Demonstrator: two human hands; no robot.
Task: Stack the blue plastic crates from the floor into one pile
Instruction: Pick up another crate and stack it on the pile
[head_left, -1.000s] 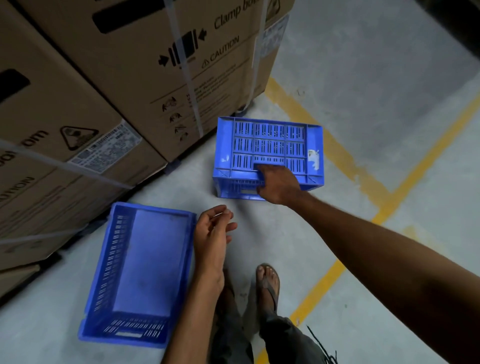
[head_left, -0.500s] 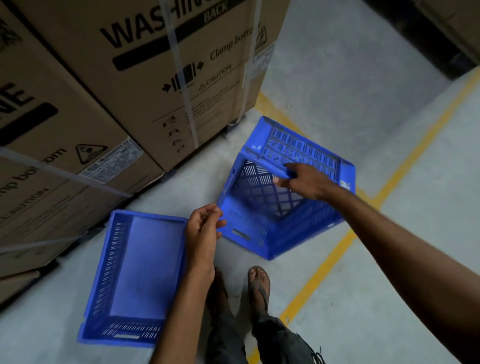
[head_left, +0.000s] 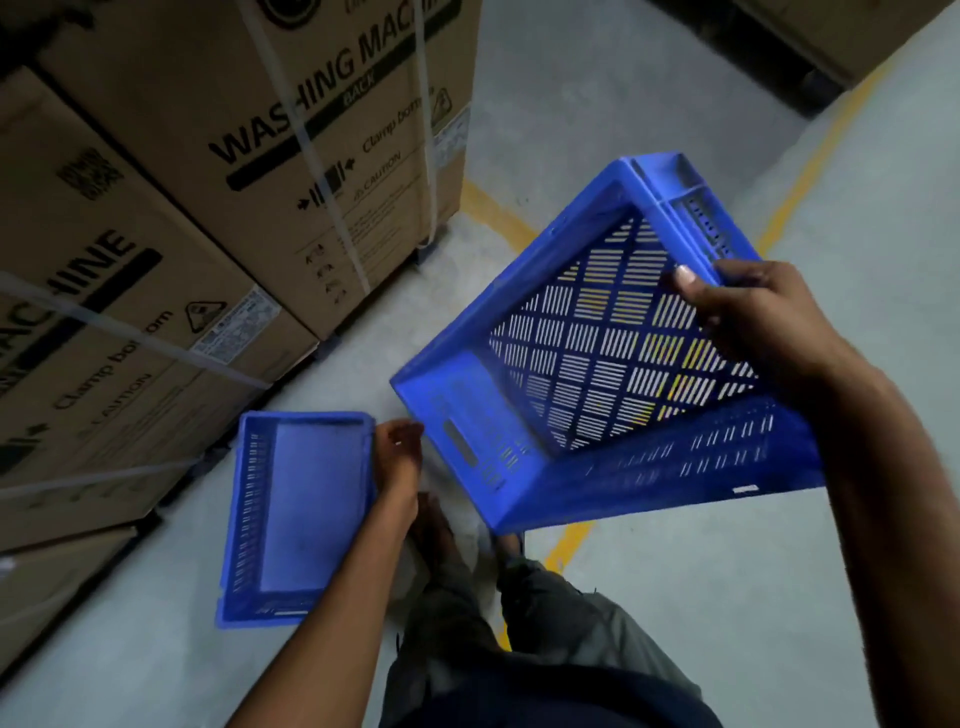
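A blue slatted plastic crate hangs tilted in the air, its open side turned toward me. My right hand is shut on its far long rim. A second blue crate lies upright on the floor at lower left, with a solid bottom. My left hand rests at that crate's right rim, fingers curled against the edge; whether it grips the rim I cannot tell.
Large strapped cardboard washing-machine boxes stand along the left and back. Yellow floor lines cross the grey concrete. My legs and sandalled feet are between the two crates. Open floor lies to the right.
My right hand has lifted the far crate off the floor and swung it up and toward me, tilted. The left hand and floor crate stayed put.
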